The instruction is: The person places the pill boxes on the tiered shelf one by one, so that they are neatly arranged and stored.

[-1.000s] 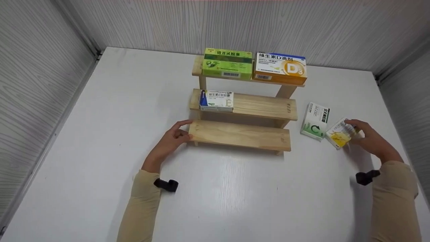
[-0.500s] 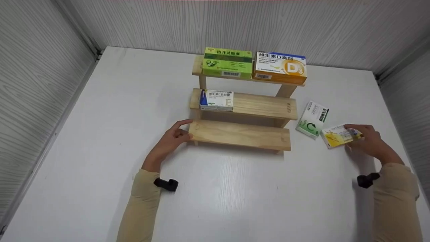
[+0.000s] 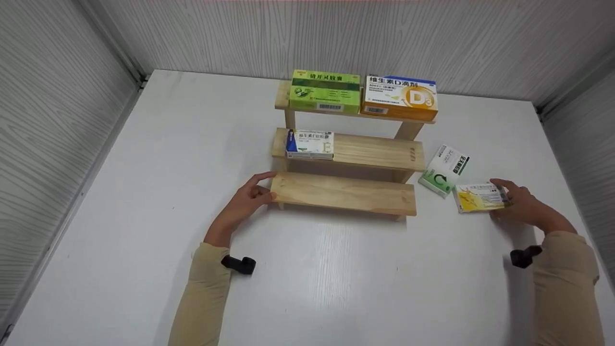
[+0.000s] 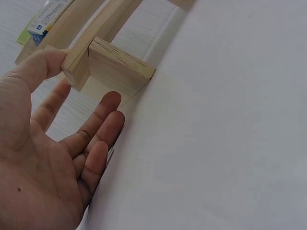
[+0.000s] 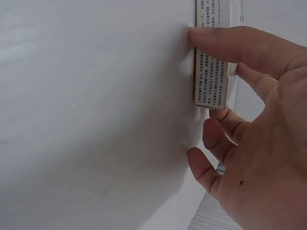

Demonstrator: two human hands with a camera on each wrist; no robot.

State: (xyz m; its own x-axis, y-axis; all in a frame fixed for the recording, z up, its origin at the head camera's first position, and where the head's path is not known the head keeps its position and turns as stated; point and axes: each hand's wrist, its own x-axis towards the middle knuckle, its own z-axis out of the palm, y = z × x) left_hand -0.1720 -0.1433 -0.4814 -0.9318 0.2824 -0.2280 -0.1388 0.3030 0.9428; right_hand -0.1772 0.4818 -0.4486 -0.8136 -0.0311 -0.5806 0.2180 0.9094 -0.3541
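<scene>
A three-step wooden display rack (image 3: 343,194) stands mid-table in the head view. My left hand (image 3: 245,203) pinches the left end of its lowest step between thumb and index finger; in the left wrist view the other fingers reach out beneath it. On the right, a flat white-and-yellow medicine box (image 3: 475,198) lies in the grip of my right hand (image 3: 523,207). The right wrist view shows the thumb (image 5: 225,42) along the printed side of that box. Close to its left, a white-and-green medicine box (image 3: 444,170) lies slanted beside the rack.
On the top step sit a green medicine box (image 3: 325,91) and an orange-and-white vitamin D box (image 3: 400,97). A small white-and-blue vitamin E box (image 3: 310,144) rests at the left of the middle step. Grey wood-patterned panels (image 3: 336,36) wall the white table (image 3: 331,278) in.
My right hand has turned the white-and-yellow box from slanted to nearly level and shifted it left. The white-and-green box has tilted and slid slightly left toward the rack. The left hand stays put.
</scene>
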